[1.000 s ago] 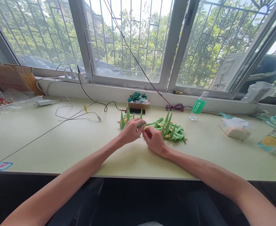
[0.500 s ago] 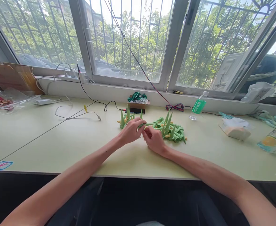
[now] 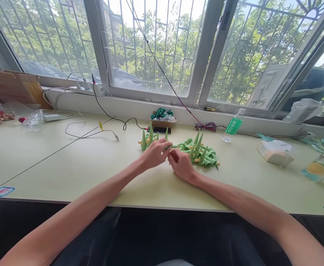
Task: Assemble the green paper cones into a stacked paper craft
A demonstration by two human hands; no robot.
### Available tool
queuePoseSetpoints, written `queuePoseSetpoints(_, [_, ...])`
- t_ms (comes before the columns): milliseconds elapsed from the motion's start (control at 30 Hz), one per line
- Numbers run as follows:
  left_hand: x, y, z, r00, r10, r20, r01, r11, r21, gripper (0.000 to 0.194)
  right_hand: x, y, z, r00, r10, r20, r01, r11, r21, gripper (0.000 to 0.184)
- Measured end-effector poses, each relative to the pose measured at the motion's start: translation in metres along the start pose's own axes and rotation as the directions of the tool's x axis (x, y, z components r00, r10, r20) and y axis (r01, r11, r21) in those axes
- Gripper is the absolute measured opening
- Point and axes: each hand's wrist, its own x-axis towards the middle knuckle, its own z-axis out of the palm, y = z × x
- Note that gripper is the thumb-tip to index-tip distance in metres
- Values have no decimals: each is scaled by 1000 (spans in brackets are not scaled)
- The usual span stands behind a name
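My left hand is closed round a small green piece, mostly covered by the fingers. Right beside it, my right hand is pinched, its fingertips meeting those of my left hand; what they grip is hidden. Past my right hand lies a pile of green cone-shaped pieces, some upright and others on their sides, with small yellow bits among them. Beyond my left hand stands a smaller group of green cones, partly covered by that hand.
A phone lies behind the cones, in front of a small box holding dark green material. A water bottle and a tissue pack stand to the right. On the left are a white cable and a cardboard box.
Both hands stay almost in place, fingertips together. The view has shifted slightly. At the far left, the clear plastic bag has changed shape.
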Motion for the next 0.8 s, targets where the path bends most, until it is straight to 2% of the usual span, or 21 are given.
queuePoseSetpoints(800, [2,4,-2,999,-31,-16,30,999,-30,25,0,0,-1,1000,5,19,-6,999,53,22])
